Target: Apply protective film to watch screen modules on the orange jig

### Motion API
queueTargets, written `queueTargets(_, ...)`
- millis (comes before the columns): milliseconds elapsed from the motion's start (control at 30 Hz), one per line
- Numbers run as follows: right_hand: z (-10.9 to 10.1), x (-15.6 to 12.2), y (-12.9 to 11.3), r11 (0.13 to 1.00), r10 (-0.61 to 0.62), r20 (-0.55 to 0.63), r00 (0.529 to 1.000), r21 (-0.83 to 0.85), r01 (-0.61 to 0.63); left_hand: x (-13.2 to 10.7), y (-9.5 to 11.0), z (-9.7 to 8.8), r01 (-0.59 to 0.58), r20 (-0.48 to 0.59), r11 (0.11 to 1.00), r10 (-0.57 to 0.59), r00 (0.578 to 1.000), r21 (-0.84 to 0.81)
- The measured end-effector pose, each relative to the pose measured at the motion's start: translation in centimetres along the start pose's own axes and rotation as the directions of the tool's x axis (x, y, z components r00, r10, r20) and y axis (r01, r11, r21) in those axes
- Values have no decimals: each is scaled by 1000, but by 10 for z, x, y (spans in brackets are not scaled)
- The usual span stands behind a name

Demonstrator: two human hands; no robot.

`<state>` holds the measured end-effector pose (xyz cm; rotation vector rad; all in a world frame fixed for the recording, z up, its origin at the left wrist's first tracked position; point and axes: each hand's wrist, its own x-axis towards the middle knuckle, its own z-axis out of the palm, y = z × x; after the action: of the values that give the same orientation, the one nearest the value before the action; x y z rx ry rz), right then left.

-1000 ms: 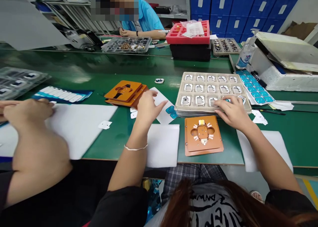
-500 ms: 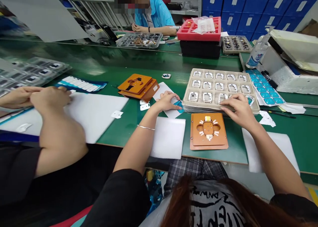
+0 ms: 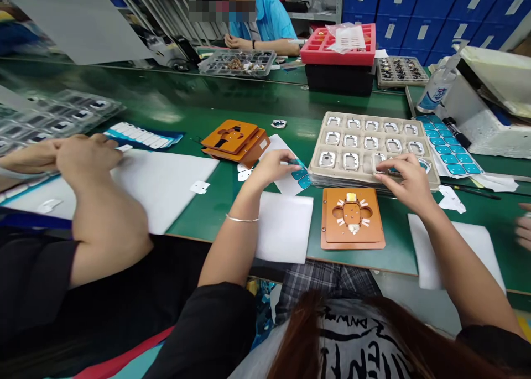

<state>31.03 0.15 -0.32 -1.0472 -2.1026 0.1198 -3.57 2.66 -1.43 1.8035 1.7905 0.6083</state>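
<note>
My left hand [image 3: 271, 170] is pinched on a small blue sticker [image 3: 296, 162], held just above a white sheet [image 3: 286, 184] with more blue stickers on it. At the beige tray [image 3: 315, 167] of white square frames, the fingers of my right hand [image 3: 409, 181] are closed on one white frame [image 3: 377, 162] in the front row. An orange fixture block [image 3: 332, 224] with a square recess and white pads lies in front of me, below the tray. Left of it is a white foam sheet [image 3: 286, 229].
A second orange fixture [image 3: 232, 138] stands behind my left hand, and a loose frame [image 3: 279, 124] lies beyond it. Blue sticker sheets [image 3: 454, 152] and a sanitizer bottle [image 3: 435, 88] are at right. A co-worker's hands [image 3: 85, 157] work at far left; another hand [image 3: 525, 227] shows at the right edge.
My left hand has risen from the white sheet with a blue sticker in its fingers. My right hand stays at the tray's front row. Another person's hand has appeared at the right edge.
</note>
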Motion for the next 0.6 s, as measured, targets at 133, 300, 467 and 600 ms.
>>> queueTargets(133,-4,0,-8,998,-4,-109,994,55,11,-29,16,-10,-178,-185,909,114,976,-378)
queueTargets(300,2,-4,-13,986,-107,-16,994,-134,104,-56,57,5,-411,44,803,473,880,-431)
queueTargets(467,4,-5,-13,976,-112,29,993,-184,116,-70,75,31,-526,218,784,605,766,-330)
queueTargets(600,-38,-10,-3,924,101,-36,994,-366,-107,-72,72,40,-598,210,754,653,728,-272)
